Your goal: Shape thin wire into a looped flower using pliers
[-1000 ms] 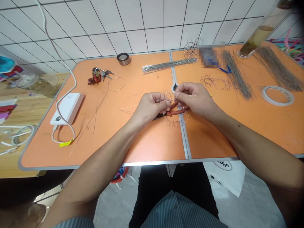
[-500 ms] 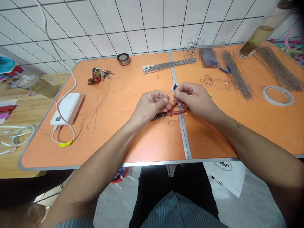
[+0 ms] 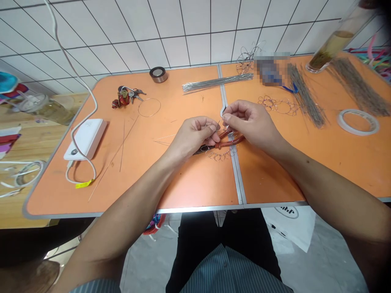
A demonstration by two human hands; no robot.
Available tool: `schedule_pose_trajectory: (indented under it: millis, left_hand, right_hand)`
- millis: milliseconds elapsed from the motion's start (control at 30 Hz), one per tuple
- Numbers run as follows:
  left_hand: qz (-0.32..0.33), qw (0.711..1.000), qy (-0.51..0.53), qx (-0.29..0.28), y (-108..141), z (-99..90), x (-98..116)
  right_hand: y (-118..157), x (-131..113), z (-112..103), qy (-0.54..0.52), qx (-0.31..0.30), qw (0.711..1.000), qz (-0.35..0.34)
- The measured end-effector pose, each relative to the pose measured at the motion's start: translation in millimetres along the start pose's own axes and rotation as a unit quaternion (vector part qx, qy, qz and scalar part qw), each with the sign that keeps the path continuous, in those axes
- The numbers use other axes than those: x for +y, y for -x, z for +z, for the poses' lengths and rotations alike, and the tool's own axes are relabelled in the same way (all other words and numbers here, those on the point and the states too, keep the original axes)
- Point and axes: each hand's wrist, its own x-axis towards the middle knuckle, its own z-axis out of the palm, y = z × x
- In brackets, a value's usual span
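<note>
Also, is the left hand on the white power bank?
No, the left hand is by the red-handled pliers; the power bank lies well apart.

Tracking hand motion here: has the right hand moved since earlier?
Yes, the right hand has shifted slightly away from the person, judged against the metal seam.

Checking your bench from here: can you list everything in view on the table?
Folding table: one, orange, under everything.
Power bank: one, white, left side.
Keys: one bunch, silver with red fob, far left.
Wire ring: one, silver, beside keys.
Dark tape roll: one, dark, far edge.
White tape roll: one, white, right side.
Wire bundles: three, grey, far side.
Glass jar: one, amber contents, far right.
Wire flower shapes: several, silver, right of hands.
Pliers: one, red handles, beneath hands.
Fine wire: silver, between hands.
Left hand: pinching wire.
Right hand: pinching wire.
</note>
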Motion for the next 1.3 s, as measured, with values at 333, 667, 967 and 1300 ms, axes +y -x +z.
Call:
schedule_pose_trajectory:
  millis: [333, 667, 967, 1300]
  left_hand:
    - [-0.016, 1.0, 0.011, 0.006, -1.2, -1.3, -0.1]
    - [-0.033, 0.999, 0.035, 0.003, -3.5, -2.9, -1.4]
    - [-0.049, 0.996, 0.072, -0.009, -3.0, -5.3, -0.1]
    - [-0.055, 0.99, 0.112, -0.062, -1.8, -7.1, 4.1]
  right_hand:
    - [-2.4, 1.8, 1.1, 0.068, 0.036, 0.997, -0.031]
    - [-3.5, 3.1, 0.0, 0.05, 0.034, 0.998, -0.015]
    - [-5.0, 5.1, -1.8, 0.042, 0.028, 0.999, -0.006]
    - [-6.1, 6.0, -3.1, 0.032, 0.026, 0.999, 0.011]
